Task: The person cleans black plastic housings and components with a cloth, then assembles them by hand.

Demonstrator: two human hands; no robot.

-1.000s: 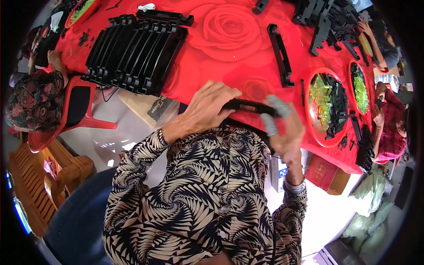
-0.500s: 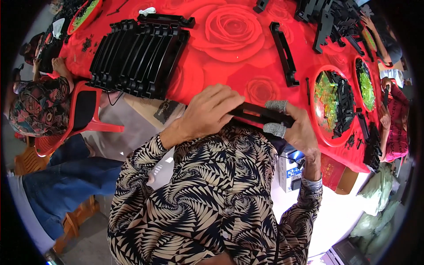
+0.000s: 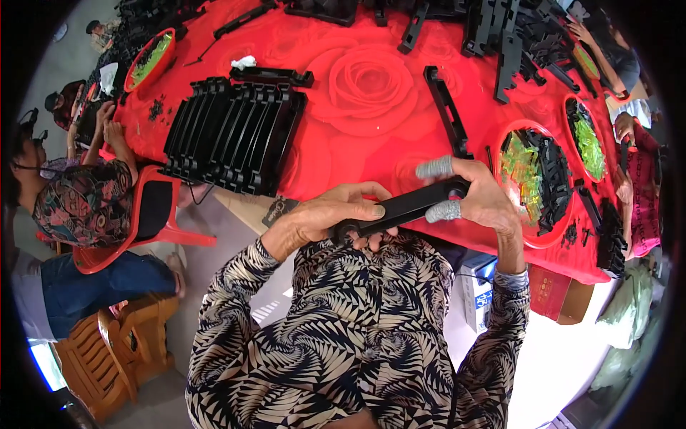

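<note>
A long black plastic bar point(image 3: 409, 209) is held level across my body at the table's near edge. My left hand point(image 3: 330, 214) grips its left end, thumb on top and fingertips showing underneath. Around the right end is my right hand point(image 3: 487, 199), with grey covers on thumb and forefinger; the thumb lies along the bar and the forefinger is lifted off it. A similar black bar point(image 3: 447, 111) lies on the table beyond my right hand. To the left, a row of similar bars point(image 3: 236, 136) lies side by side, with another bar point(image 3: 271, 76) across its far end.
On the right, a red-rimmed bowl point(image 3: 509, 136) holds yellow-green and black pieces; a second such bowl point(image 3: 599, 179) stands beyond. Black parts point(image 3: 529, 43) pile up at the far right. A red chair point(image 3: 193, 238) and a seated person point(image 3: 86, 207) are at left; other people sit around the table.
The bar has tilted and its solid side now shows. My left thumb has moved onto its top, and my right forefinger has lifted away. The view has shifted, showing more of the far table.
</note>
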